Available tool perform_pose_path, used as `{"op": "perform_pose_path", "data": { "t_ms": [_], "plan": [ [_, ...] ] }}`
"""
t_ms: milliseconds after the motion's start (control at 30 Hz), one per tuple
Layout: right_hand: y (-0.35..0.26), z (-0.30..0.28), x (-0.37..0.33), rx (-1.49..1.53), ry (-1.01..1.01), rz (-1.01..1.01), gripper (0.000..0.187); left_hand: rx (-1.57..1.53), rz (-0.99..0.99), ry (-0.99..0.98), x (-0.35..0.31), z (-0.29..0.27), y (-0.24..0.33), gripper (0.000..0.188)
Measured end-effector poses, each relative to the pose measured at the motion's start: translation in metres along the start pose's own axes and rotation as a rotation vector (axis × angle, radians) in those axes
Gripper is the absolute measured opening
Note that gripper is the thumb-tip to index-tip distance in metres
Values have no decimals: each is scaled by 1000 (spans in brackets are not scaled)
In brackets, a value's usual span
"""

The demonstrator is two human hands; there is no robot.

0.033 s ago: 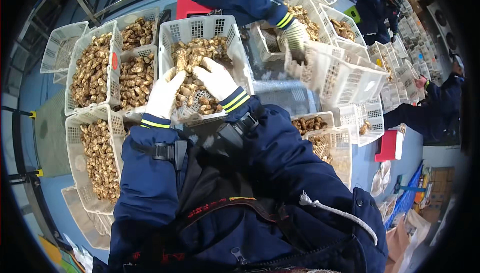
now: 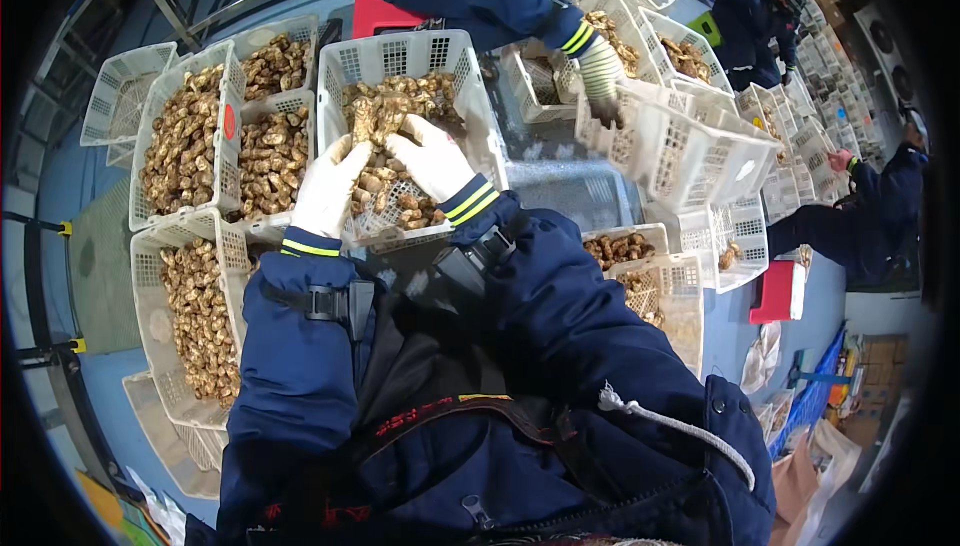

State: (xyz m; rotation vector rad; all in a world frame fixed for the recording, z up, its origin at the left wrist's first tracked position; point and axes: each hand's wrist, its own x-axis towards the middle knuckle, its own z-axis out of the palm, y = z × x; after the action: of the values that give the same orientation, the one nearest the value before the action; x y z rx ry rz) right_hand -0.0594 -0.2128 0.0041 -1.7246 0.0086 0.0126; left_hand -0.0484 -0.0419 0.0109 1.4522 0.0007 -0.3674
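Observation:
My left hand point(image 2: 331, 189), in a white glove, pinches a stout, knobbly brown-and-cream root-like piece point(image 2: 374, 120) from its near left side. My right hand point(image 2: 434, 158), also gloved, closes its fingers on the right side of that bunch; whether both hold one piece or two I cannot tell. They are over a white mesh-walled plastic crate point(image 2: 478, 106), and more such pieces point(image 2: 425, 96) lie at its far end and beneath my hands. Part of the crate's mesh floor shows between them.
On the left, white crates hold heaps of like pieces point(image 2: 183, 136) and smaller ones point(image 2: 198, 316). Across from me a co-worker's gloved hand point(image 2: 602, 86) grips a tilted crate point(image 2: 715, 161). Further crates point(image 2: 680, 296) stand at my right, near a red box point(image 2: 775, 291). Other people work farther right.
The co-worker's hand and the tilted crate have shifted slightly to the right. My own hands and the piece between them look the same.

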Motion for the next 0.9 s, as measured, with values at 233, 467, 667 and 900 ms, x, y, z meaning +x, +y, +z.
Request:
{"op": "perform_pose_path", "data": {
  "t_ms": [233,467,667,900],
  "plan": [
    [-2,-4,-2,-117,106,-145,40,98,-92,-181,-4,7,6,42],
    [-7,-30,-4,-13,133,-44,27,-173,-158,-166,-3,14,6,38],
    [19,-49,-1,823,-121,222,32,-70,-167,-125,0,30,10,38],
    [27,-54,-6,-670,19,-600,30,226,-137,-82,-2,36,19,34]
  ]
}}
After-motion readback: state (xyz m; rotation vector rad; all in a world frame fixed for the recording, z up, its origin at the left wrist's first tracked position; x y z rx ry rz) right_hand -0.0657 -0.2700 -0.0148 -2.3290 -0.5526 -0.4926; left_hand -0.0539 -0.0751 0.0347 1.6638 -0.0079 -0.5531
